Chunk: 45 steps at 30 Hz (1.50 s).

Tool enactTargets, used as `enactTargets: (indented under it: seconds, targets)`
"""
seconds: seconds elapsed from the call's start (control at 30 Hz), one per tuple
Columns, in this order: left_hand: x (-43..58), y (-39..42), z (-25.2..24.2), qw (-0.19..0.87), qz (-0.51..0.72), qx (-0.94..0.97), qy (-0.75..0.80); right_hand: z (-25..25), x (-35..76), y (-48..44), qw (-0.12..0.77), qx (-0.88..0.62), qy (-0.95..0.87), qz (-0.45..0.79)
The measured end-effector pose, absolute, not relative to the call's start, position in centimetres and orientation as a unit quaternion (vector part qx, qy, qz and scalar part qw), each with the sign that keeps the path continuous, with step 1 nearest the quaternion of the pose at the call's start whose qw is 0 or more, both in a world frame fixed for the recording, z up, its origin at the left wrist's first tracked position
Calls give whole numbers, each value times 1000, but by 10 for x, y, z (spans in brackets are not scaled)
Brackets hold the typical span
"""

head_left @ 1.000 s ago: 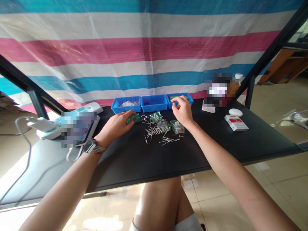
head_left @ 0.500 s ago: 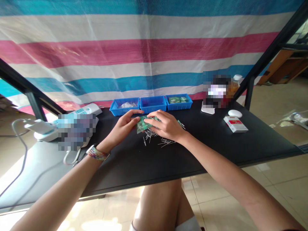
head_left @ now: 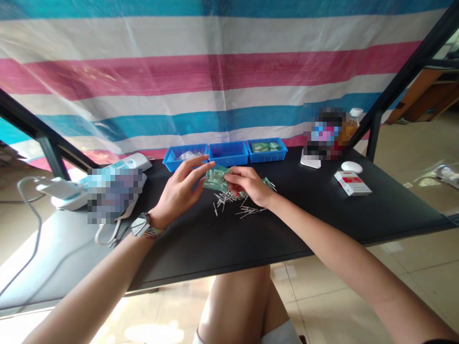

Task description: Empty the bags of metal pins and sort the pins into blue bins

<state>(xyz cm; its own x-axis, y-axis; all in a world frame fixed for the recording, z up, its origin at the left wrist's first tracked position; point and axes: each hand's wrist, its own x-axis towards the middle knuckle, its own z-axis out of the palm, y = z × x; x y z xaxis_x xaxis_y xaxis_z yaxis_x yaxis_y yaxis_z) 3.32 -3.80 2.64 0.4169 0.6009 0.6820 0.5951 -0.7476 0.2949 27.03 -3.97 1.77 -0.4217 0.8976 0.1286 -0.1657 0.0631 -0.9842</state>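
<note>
A small green-tinted clear plastic bag with several slim pieces inside is pinched at its right side by my right hand. At the bag's left edge is my left hand, its fingers stretched out and apart; whether a fingertip touches the bag I cannot tell. Below the bag, loose silvery blind rivets lie in a heap on the black table. Some more rivets are scattered under my right wrist. Another green bag shows partly behind my right hand.
Three blue bins stand along the back: the left bin holds clear plastic, the middle bin is bare inside, the right bin holds green bags. A power strip lies left; a small box, white oval object and bottle right.
My left hand has let go of the bag, and its fingers have spread. My right hand has turned and now pinches the bag's right side, with the bag more spread out to view.
</note>
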Motion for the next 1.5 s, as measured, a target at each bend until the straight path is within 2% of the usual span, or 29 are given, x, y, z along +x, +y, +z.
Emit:
enactTargets:
  seconds: [0.1,0.2,0.33,0.4,0.5,0.67,0.83,1.0,1.1,1.2,1.27,1.33,1.5]
  targets:
    - [31,-39,29,-23,372,875,311,20,272,-40,405,-308,-574,641]
    - [34,-38,26,28,416,850,323,17,272,-41,428,-330,-610,580]
    - [40,-39,23,225,464,756,402,13,278,-43,535,-363,-717,260]
    - [42,-40,24,325,459,719,409,14,281,-44,510,-335,-785,104]
    - [42,-40,24,400,440,703,389,16,285,-45,442,-271,-855,-25]
    - [41,-41,22,448,399,713,363,18,285,-45,405,-208,-888,-60]
    - [42,-40,20,481,391,717,318,10,277,-45,450,-245,-858,42]
    - [43,-40,23,433,373,748,337,5,296,-14,540,-422,-709,165]
    - [43,-41,25,347,372,777,370,10,333,12,562,-521,-637,84]
    - [43,-41,25,252,350,827,361,12,365,26,478,-600,-640,-47]
    - [44,-42,25,204,325,859,340,8,374,29,389,-617,-677,-97]
    - [46,-43,24,180,305,878,320,3,374,29,338,-619,-698,-124]
    - [47,-44,22,167,281,891,316,12,367,25,388,-607,-684,-114]
